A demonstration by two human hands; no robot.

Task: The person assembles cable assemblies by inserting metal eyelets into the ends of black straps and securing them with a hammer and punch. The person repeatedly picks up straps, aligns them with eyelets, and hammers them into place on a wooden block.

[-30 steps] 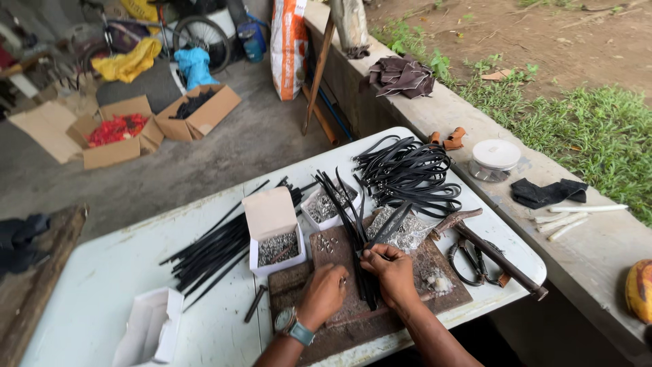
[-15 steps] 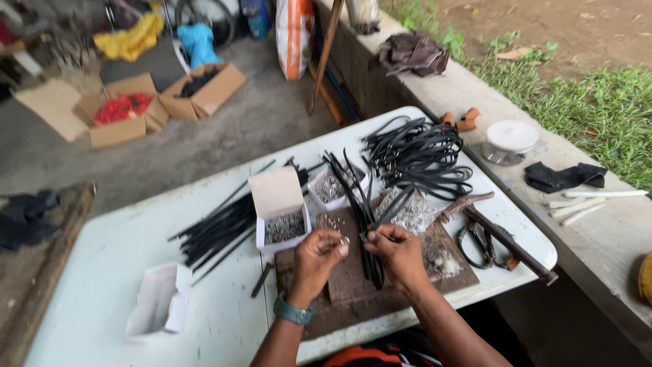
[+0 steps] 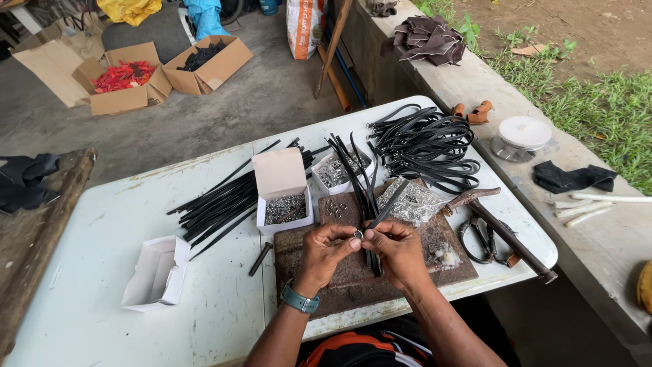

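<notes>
The small metal piece (image 3: 358,234) pinched between the fingertips of the left hand (image 3: 324,250) and the right hand (image 3: 396,250) was too small to tell what it was. The fingers covered the lower end of the black strip (image 3: 388,205) they held, and both forearms ran out of the bottom edge. The bits in the open white box (image 3: 285,208) were too fine to make out singly. The counter (image 3: 88,299) was cut off at the lower left corner. A yellow thing (image 3: 644,287) at the right edge showed only a sliver.
</notes>
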